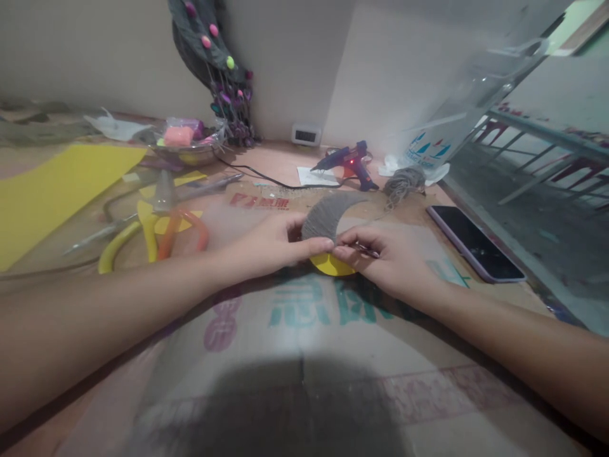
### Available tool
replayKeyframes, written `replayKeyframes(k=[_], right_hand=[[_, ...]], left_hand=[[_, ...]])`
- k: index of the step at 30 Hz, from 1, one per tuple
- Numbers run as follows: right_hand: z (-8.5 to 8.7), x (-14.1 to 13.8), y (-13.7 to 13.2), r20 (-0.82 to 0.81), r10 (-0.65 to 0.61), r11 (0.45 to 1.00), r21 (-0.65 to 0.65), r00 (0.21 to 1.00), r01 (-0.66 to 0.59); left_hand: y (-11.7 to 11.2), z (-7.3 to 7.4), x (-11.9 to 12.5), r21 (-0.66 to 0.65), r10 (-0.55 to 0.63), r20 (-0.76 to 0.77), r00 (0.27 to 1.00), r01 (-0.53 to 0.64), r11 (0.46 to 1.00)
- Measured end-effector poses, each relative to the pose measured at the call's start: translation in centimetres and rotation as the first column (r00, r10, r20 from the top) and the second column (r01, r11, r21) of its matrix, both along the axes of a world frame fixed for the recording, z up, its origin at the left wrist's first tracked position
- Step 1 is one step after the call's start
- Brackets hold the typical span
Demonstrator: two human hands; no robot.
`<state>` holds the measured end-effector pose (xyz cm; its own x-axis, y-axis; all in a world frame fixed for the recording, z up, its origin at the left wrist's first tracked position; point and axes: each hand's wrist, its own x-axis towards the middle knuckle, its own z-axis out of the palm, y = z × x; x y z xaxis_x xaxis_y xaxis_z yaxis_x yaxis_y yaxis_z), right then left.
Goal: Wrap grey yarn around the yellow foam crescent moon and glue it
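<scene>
A crescent shape [328, 216] lies on the cardboard sheet [304, 330], mostly wound in grey twine, with its bare yellow tip [330, 264] nearest me. My left hand [273, 244] is closed, thumb and fingers pinching the crescent at the edge of the winding. My right hand [387, 257] is closed too, pinching the strand of twine against the same spot. The twine runs back to a loose ball [403, 183] at the far right.
A blue glue gun [349, 164] with a black cord rests at the back. A dark phone [476, 242] lies right. Yellow and orange handled tools [152, 238], yellow paper [52, 187] and a bowl of bright bits [188, 143] sit left.
</scene>
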<state>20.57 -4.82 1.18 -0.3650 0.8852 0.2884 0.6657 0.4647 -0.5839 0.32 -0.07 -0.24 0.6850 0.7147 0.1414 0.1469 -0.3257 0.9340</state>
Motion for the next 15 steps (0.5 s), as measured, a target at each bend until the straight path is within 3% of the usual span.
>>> replayKeyframes(k=[4, 15], right_hand=[[0.12, 0.18, -0.07, -0.028, 0.028, 1.000, -0.005, 0.999, -0.028], [-0.22, 0.17, 0.24, -0.110, 0.019, 0.996, -0.081, 0.994, -0.028]], left_hand=[[-0.25, 0.07, -0.11, 0.031, 0.015, -0.040, 0.999, -0.014, 0.999], [0.13, -0.18, -0.18, -0.058, 0.047, -0.020, 0.999, -0.048, 0.997]])
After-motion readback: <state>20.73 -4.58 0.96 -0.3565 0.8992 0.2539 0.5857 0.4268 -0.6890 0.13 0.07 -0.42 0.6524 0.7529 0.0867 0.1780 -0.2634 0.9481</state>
